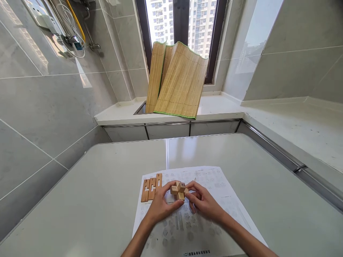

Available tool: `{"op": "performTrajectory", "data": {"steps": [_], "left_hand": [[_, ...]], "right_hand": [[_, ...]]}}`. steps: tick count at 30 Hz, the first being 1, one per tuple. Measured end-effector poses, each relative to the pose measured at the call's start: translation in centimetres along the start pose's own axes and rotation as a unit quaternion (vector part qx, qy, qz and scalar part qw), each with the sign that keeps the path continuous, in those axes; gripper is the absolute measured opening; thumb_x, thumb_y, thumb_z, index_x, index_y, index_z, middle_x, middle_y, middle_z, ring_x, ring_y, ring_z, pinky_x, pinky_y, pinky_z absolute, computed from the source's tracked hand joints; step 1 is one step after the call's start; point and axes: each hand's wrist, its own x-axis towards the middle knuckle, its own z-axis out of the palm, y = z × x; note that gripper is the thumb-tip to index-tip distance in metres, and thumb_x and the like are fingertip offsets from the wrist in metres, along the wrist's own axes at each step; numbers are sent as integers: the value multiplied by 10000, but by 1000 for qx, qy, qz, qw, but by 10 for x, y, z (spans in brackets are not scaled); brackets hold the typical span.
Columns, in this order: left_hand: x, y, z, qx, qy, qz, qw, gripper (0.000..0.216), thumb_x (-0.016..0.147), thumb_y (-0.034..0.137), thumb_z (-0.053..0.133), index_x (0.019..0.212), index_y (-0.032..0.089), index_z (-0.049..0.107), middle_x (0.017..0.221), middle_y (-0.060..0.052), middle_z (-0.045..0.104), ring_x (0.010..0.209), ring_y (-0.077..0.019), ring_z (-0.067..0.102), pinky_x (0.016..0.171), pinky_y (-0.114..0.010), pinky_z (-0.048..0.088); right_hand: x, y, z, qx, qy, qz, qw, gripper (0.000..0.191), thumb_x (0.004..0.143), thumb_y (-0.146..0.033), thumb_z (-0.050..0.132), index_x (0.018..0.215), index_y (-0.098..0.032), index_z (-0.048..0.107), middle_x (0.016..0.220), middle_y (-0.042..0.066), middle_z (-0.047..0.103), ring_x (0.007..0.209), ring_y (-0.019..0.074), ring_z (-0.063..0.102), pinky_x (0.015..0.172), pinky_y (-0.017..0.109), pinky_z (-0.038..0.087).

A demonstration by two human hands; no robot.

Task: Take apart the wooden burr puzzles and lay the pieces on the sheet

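Note:
A small wooden puzzle (179, 190), a cluster of interlocked notched blocks, is held just above a printed instruction sheet (214, 185). My left hand (160, 205) grips it from the left with fingers curled round it. My right hand (202, 200) pinches it from the right with thumb and fingertips. Three loose notched wooden bars (151, 187) lie side by side on the sheet's upper left corner, just left of my left hand.
The sheet lies on a white table (102, 200) with a seam down its middle. Behind it runs a white counter (219, 107) with a folded bamboo mat (177, 80) leaning at the window. Grey tiled walls stand left and right.

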Motion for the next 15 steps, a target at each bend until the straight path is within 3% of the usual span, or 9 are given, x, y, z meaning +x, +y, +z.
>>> {"op": "performTrajectory", "data": {"steps": [4, 8, 15], "left_hand": [[3, -1, -1, -49, -9, 16, 999, 484, 742, 330, 778, 1216, 252, 720, 1259, -61, 765, 1186, -313, 686, 1087, -435, 507], [1, 2, 0, -85, -59, 32, 994, 499, 726, 274, 770, 1222, 247, 732, 1277, -56, 759, 1186, -308, 690, 1069, -402, 519], [-3, 4, 1, -97, -70, 33, 992, 523, 706, 281, 821, 1220, 249, 727, 1237, -52, 767, 1166, -298, 698, 1052, -378, 529]], "right_hand": [[3, -4, -8, 36, -76, 60, 995, 476, 945, -681, 621, 1014, -213, 566, 644, -64, 621, 409, 83, 477, 442, 214, 328], [2, -12, -11, 51, -159, 108, 980, 444, 901, -613, 703, 1000, -182, 664, 648, -33, 659, 448, 99, 518, 454, 220, 377], [1, -14, -10, 34, -150, 113, 982, 284, 891, -423, 713, 1018, -174, 761, 622, -28, 638, 512, 136, 569, 482, 233, 445]]}}
